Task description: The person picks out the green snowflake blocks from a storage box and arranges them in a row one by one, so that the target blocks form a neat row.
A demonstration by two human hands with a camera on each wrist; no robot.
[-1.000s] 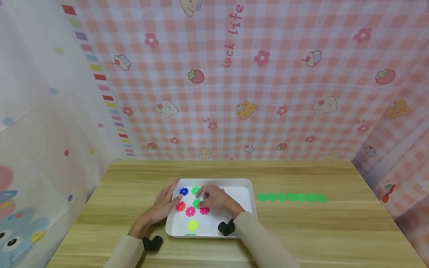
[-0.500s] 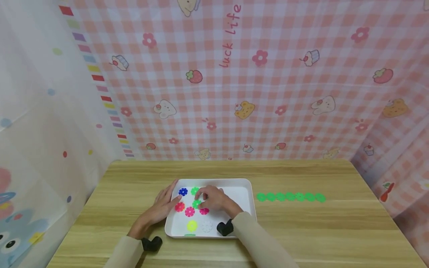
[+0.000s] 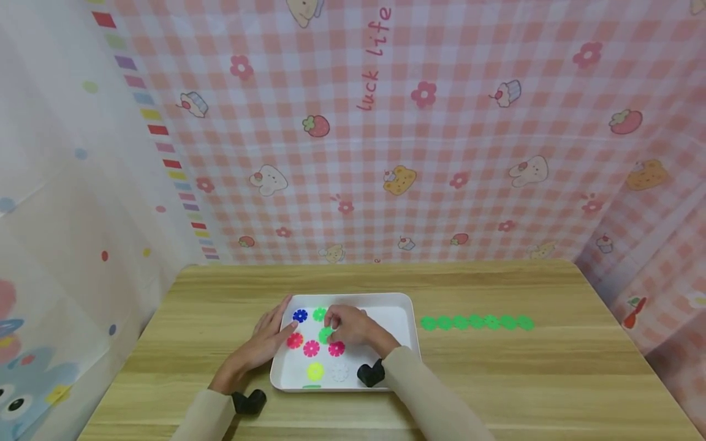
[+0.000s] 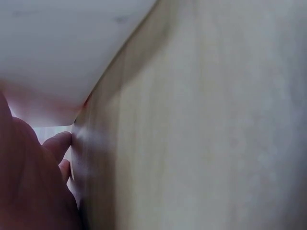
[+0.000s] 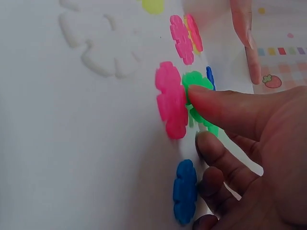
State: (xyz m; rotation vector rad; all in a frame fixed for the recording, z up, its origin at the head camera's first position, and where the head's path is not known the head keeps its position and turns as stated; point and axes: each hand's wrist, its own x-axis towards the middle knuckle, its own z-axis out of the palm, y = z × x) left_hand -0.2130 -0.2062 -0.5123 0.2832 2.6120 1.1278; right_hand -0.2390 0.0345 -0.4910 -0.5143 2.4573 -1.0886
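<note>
Wooden surface [image 3: 496, 367] is seen nearest, with a white tray [image 3: 402, 343] on it. Inside the tray, a green flower piece [image 3: 324, 335] is pinched by the right hand [image 3: 353, 327] among pink, blue and yellow pieces. The left hand [image 3: 265, 343] lies with relaxed fingers against the tray's left rim. Farther right, a row of green pieces [image 3: 477, 323] is laid before checked curtains

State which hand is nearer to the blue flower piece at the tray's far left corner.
Left. The left hand lies at the tray's left rim just beside the blue flower piece; the right hand pinches a green piece further right.
</note>
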